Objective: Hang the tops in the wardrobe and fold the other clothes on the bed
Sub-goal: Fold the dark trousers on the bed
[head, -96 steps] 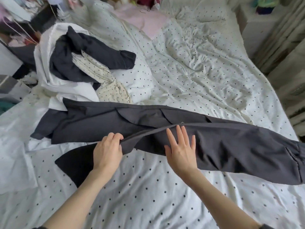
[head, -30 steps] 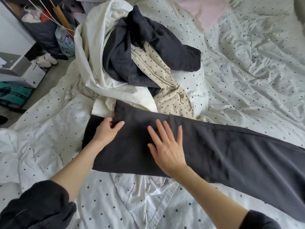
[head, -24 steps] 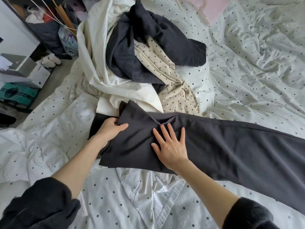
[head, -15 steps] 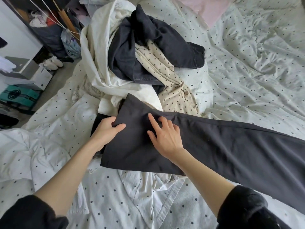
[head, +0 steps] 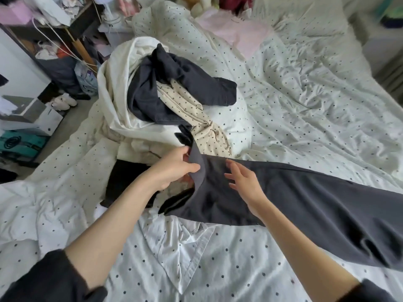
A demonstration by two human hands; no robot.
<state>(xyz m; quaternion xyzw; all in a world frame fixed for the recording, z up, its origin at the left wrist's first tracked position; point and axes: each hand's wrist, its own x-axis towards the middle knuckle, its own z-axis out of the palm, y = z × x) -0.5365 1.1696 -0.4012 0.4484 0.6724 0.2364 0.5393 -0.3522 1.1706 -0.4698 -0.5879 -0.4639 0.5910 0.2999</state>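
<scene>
One pair of dark grey trousers (head: 305, 199) lies stretched across the near half of the bed (head: 316, 110), running from the middle out past the right edge of view. The cloth is smooth, matte and thin, with a straight seam along its far edge. The left hand (head: 174, 168) pinches the trousers' left end between thumb and curled fingers and lifts that corner so it folds upward. The right hand (head: 244, 182) hovers over or lightly touches the cloth just to the right, fingers spread and relaxed, holding nothing.

Beyond the hands is one heap of clothes: a crumpled cream-white garment (head: 122, 101) wraps the left side, a dark navy garment (head: 185, 81) is draped over the top with a hemmed end pointing right, and a beige fabric with dark dots (head: 202, 125) trails down from under it, twisted into a narrow band. One white dotted shirt (head: 185, 253) lies flat nearest the viewer, its collar open. One pale pink garment (head: 242, 33) lies at the far end of the bed.

The bed is covered by a rumpled white duvet printed with small dark dots, deeply creased on the right. To the left, the floor holds one pair of pale shoes (head: 64, 101), a grey-and-white box (head: 32, 118) and a dark shelf unit (head: 54, 40) crowded with items.
</scene>
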